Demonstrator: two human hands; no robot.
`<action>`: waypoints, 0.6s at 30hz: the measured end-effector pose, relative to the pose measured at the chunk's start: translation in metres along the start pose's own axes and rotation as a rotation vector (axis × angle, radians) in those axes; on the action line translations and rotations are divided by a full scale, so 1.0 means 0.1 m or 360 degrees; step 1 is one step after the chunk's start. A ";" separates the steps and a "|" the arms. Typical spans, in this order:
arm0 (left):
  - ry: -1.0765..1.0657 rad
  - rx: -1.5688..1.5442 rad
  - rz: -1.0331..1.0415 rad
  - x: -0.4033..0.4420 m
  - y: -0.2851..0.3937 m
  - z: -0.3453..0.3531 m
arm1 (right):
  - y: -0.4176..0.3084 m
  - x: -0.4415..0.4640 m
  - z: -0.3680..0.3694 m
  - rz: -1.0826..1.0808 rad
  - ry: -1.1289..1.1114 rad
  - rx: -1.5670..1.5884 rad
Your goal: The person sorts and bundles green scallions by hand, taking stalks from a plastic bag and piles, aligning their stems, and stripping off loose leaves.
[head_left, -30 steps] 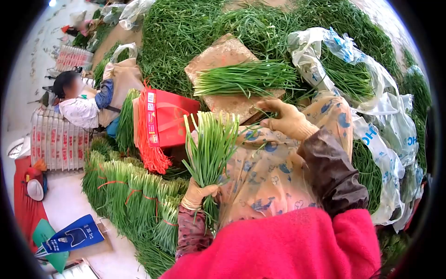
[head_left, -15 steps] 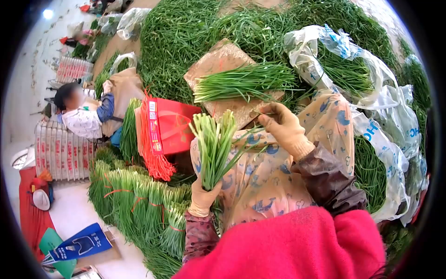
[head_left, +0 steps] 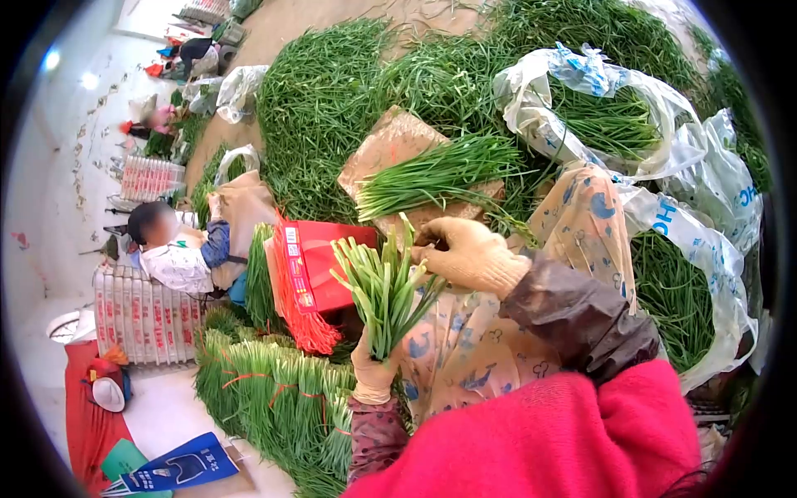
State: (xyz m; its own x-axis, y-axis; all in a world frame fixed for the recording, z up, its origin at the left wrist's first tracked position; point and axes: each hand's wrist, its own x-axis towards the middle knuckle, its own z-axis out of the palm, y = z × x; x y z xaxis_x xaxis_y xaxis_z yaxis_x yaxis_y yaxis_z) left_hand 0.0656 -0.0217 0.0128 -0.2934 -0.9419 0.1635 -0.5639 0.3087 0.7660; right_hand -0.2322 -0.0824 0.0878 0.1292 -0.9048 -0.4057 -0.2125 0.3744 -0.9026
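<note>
My gloved left hand [head_left: 373, 365] is closed around a bunch of green stalks [head_left: 383, 295], pale ends up, above my patterned apron [head_left: 477, 349]. At the top right of that bunch is my gloved right hand [head_left: 465, 253], its thumb and fingers pinched together near the stalk tips; what is between them is too small to tell. Behind it, a loose pile of green stalks [head_left: 440, 174] lies on a brown board [head_left: 398, 137]. A red box [head_left: 328, 270] with red ties [head_left: 311, 328] hanging on its side stands left of the bunch.
Tied green bundles [head_left: 266, 390] stand in rows at lower left. Loose greens [head_left: 324, 108] heap behind the board. Plastic bags [head_left: 664, 207] of greens lie at the right. Another person [head_left: 178, 257] sits at the left, near stacked white-and-red packs [head_left: 145, 315].
My right hand has moved left to the top of the held bunch, and its fingers have come together. The view has shifted, so the surroundings appear lower and further right.
</note>
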 end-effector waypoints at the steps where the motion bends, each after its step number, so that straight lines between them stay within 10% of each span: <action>1: -0.0004 0.0006 0.0018 0.00 0.02 0.01 | 0.10 0.06 0.12 0.0016 0.0097 0.0120; 13: -0.0019 -0.0942 -0.0384 -0.18 -0.21 0.14 | 0.97 0.03 0.56 0.0057 -0.0219 -0.0493; 18: -0.0821 -0.0446 -0.0078 -0.30 -0.33 0.30 | 0.90 0.06 0.64 -0.0358 -0.0305 -0.0827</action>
State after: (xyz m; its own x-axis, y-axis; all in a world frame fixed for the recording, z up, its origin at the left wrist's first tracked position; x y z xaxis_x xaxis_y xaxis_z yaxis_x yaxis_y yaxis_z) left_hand 0.0704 0.0006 -0.0361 -0.6498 -0.7460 -0.1459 -0.3810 0.1535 0.9117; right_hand -0.1885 -0.0413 -0.0054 0.3883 -0.8796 -0.2749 -0.5992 -0.0144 -0.8005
